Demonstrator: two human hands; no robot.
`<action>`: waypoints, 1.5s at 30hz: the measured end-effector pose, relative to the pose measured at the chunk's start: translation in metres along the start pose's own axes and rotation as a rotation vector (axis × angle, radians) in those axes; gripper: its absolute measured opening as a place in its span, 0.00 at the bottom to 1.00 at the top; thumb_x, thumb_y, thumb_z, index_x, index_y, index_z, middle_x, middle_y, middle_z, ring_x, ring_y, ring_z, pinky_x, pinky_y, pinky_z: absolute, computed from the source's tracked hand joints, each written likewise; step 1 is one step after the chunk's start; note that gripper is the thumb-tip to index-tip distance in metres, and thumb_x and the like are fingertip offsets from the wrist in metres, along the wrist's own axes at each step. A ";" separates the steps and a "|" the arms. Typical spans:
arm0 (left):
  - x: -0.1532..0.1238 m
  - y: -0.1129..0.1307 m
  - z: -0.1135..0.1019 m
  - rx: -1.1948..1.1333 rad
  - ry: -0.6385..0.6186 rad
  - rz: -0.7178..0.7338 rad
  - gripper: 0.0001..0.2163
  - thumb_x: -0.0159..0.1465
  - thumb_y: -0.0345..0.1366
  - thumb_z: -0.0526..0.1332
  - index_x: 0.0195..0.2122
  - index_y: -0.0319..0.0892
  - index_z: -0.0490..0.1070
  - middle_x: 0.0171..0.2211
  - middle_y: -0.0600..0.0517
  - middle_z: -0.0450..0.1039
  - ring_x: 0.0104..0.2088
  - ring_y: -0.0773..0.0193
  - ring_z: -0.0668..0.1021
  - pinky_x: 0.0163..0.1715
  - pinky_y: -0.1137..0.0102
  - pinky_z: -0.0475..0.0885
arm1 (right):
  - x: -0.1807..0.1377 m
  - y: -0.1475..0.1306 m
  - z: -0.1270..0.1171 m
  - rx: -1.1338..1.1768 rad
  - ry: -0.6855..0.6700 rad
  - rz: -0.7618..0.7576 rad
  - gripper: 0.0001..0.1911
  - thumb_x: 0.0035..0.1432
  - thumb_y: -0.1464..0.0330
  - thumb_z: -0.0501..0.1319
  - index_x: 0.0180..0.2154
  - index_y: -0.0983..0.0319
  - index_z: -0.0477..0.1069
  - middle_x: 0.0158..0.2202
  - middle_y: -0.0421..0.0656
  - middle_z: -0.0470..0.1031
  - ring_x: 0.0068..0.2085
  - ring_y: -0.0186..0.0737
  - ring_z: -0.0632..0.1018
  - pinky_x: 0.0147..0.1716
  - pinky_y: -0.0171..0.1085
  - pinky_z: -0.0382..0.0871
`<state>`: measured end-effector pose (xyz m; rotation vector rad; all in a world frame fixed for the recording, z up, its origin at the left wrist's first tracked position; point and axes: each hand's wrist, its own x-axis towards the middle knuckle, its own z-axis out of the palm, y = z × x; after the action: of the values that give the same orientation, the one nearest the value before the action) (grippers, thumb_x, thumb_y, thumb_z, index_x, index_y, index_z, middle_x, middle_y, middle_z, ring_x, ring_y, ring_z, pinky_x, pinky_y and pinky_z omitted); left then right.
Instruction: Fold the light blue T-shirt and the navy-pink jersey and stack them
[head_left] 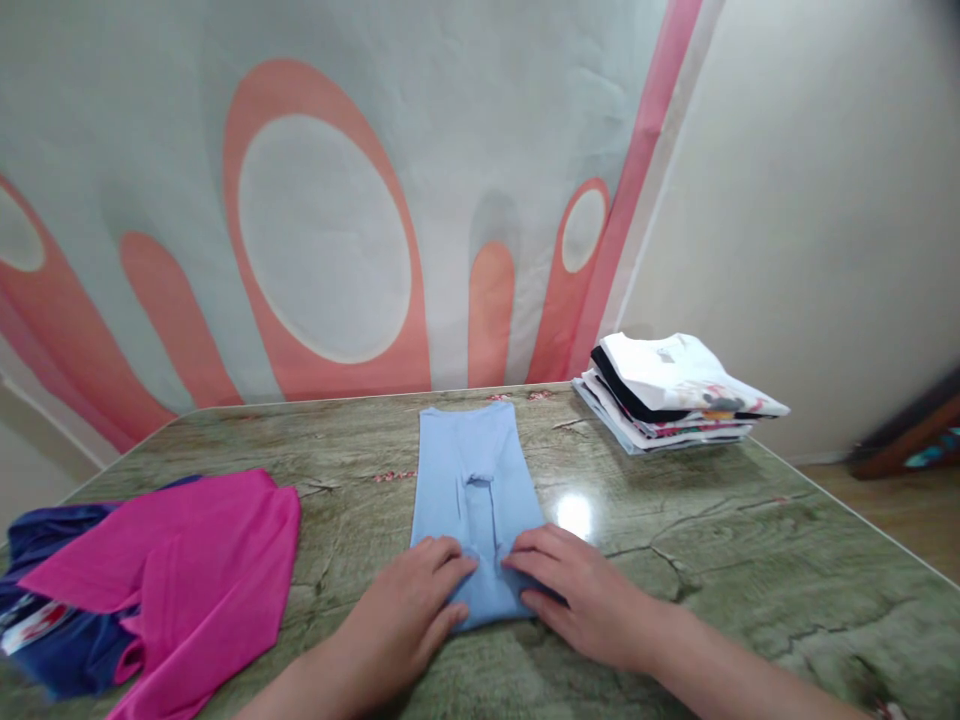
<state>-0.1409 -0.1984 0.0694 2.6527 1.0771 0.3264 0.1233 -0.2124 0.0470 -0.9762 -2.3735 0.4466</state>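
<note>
Left hand (420, 605), right hand (574, 598) over edges of blue garment (472, 440), grip unclear, tabletop (356, 540) alongside

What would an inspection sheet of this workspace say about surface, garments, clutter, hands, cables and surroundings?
Surface: wood-patterned table, one bright reflection.
Garments: blue garment flat, sides folded inward; folded stack at far right.
Clutter: pink garment loosely over navy garment, left.
Hands: left hand and right hand, fingers on the blue garment's near part; grip unclear.
Cables: nothing seen.
Surroundings: patterned backdrop behind, pale wall and wooden floor at right.
</note>
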 end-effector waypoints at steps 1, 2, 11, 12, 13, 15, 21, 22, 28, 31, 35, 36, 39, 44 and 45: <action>-0.001 0.001 0.001 0.035 -0.023 0.011 0.18 0.65 0.33 0.56 0.56 0.47 0.65 0.52 0.47 0.69 0.50 0.57 0.73 0.51 0.62 0.69 | 0.000 -0.003 0.001 -0.030 -0.040 0.007 0.19 0.61 0.71 0.57 0.54 0.58 0.67 0.48 0.47 0.70 0.48 0.43 0.69 0.49 0.43 0.66; -0.003 0.002 0.002 0.068 -0.034 0.018 0.19 0.64 0.34 0.57 0.57 0.47 0.64 0.53 0.46 0.68 0.51 0.55 0.72 0.52 0.61 0.69 | 0.000 -0.006 0.001 -0.058 -0.064 0.020 0.20 0.61 0.69 0.58 0.55 0.58 0.66 0.49 0.47 0.69 0.49 0.44 0.69 0.50 0.44 0.66; -0.017 0.002 0.020 0.357 -0.047 0.072 0.27 0.61 0.36 0.60 0.62 0.40 0.60 0.59 0.40 0.64 0.56 0.47 0.70 0.54 0.56 0.68 | -0.002 -0.017 0.005 -0.172 -0.148 0.044 0.29 0.57 0.62 0.64 0.59 0.56 0.60 0.54 0.44 0.67 0.52 0.46 0.66 0.54 0.47 0.60; -0.014 0.003 0.023 0.389 -0.070 0.057 0.25 0.62 0.34 0.58 0.62 0.39 0.61 0.58 0.41 0.66 0.55 0.48 0.71 0.52 0.57 0.69 | -0.001 -0.016 0.007 -0.187 -0.147 0.051 0.28 0.58 0.63 0.63 0.58 0.56 0.61 0.54 0.44 0.67 0.51 0.46 0.66 0.53 0.47 0.60; -0.012 0.005 0.025 0.425 -0.093 0.040 0.24 0.63 0.31 0.56 0.61 0.39 0.62 0.57 0.41 0.67 0.54 0.49 0.72 0.51 0.57 0.69 | 0.000 -0.016 0.009 -0.207 -0.145 0.053 0.26 0.59 0.65 0.62 0.58 0.56 0.61 0.53 0.44 0.68 0.51 0.45 0.67 0.53 0.46 0.61; -0.006 0.007 0.030 0.498 -0.117 0.010 0.23 0.63 0.26 0.52 0.60 0.39 0.64 0.55 0.41 0.69 0.52 0.50 0.73 0.48 0.57 0.71 | 0.002 -0.013 0.013 -0.254 -0.135 0.036 0.24 0.60 0.69 0.60 0.57 0.58 0.62 0.52 0.45 0.69 0.51 0.45 0.67 0.52 0.46 0.61; 0.004 0.005 0.032 0.560 -0.091 -0.001 0.24 0.62 0.22 0.51 0.59 0.42 0.65 0.52 0.44 0.72 0.50 0.53 0.74 0.48 0.59 0.70 | 0.001 -0.003 0.021 -0.311 -0.101 -0.012 0.23 0.57 0.78 0.55 0.55 0.61 0.63 0.52 0.46 0.69 0.51 0.44 0.68 0.54 0.46 0.60; 0.005 0.004 0.030 0.546 -0.089 -0.007 0.24 0.62 0.22 0.51 0.59 0.42 0.65 0.52 0.44 0.72 0.50 0.54 0.74 0.48 0.60 0.70 | 0.001 -0.001 0.022 -0.305 -0.093 -0.007 0.23 0.57 0.79 0.55 0.54 0.61 0.63 0.52 0.46 0.70 0.51 0.43 0.68 0.54 0.46 0.61; 0.007 -0.001 0.020 0.405 -0.051 -0.047 0.26 0.58 0.20 0.52 0.57 0.43 0.66 0.51 0.46 0.72 0.50 0.55 0.73 0.49 0.60 0.69 | 0.003 0.009 0.021 -0.221 -0.017 0.017 0.23 0.57 0.81 0.53 0.53 0.60 0.65 0.49 0.44 0.72 0.50 0.41 0.69 0.52 0.43 0.62; 0.006 -0.006 0.019 0.271 0.018 -0.032 0.24 0.57 0.21 0.53 0.55 0.43 0.67 0.47 0.46 0.73 0.47 0.56 0.74 0.49 0.60 0.69 | 0.004 0.011 0.020 -0.186 0.009 0.035 0.21 0.60 0.79 0.53 0.53 0.59 0.65 0.48 0.44 0.72 0.49 0.42 0.69 0.52 0.44 0.62; 0.004 -0.014 0.020 0.128 0.119 -0.021 0.19 0.60 0.24 0.53 0.50 0.44 0.70 0.41 0.48 0.74 0.42 0.58 0.75 0.45 0.63 0.70 | 0.004 0.010 0.017 -0.168 -0.007 0.031 0.21 0.60 0.73 0.58 0.55 0.59 0.64 0.49 0.44 0.72 0.49 0.44 0.69 0.52 0.45 0.62; 0.004 -0.016 0.020 0.103 0.137 -0.024 0.18 0.61 0.25 0.52 0.50 0.44 0.70 0.40 0.48 0.74 0.42 0.59 0.75 0.45 0.64 0.70 | 0.005 0.010 0.017 -0.170 -0.010 0.030 0.21 0.60 0.74 0.58 0.55 0.59 0.63 0.49 0.45 0.72 0.49 0.44 0.69 0.52 0.45 0.62; 0.005 -0.020 0.022 0.063 0.171 -0.041 0.15 0.63 0.27 0.53 0.48 0.44 0.71 0.40 0.48 0.75 0.42 0.59 0.75 0.45 0.64 0.70 | 0.006 0.011 0.018 -0.191 -0.005 0.030 0.22 0.59 0.78 0.55 0.55 0.60 0.64 0.49 0.45 0.72 0.50 0.44 0.69 0.51 0.44 0.62; 0.006 -0.023 0.019 0.049 0.172 -0.026 0.16 0.62 0.26 0.52 0.48 0.44 0.70 0.40 0.49 0.75 0.42 0.60 0.75 0.46 0.65 0.69 | 0.008 0.016 0.022 -0.197 0.061 0.027 0.20 0.58 0.81 0.53 0.50 0.61 0.68 0.45 0.45 0.73 0.48 0.42 0.70 0.49 0.43 0.63; 0.006 -0.023 0.018 0.045 0.157 -0.014 0.17 0.61 0.24 0.52 0.48 0.44 0.70 0.41 0.49 0.75 0.43 0.60 0.75 0.47 0.65 0.69 | 0.008 0.017 0.022 -0.193 0.081 0.026 0.19 0.58 0.81 0.53 0.49 0.61 0.68 0.44 0.44 0.74 0.47 0.42 0.70 0.48 0.42 0.63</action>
<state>-0.1459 -0.1807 0.0463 2.6952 1.1609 0.5206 0.1149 -0.1968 0.0234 -1.0908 -2.3649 0.1858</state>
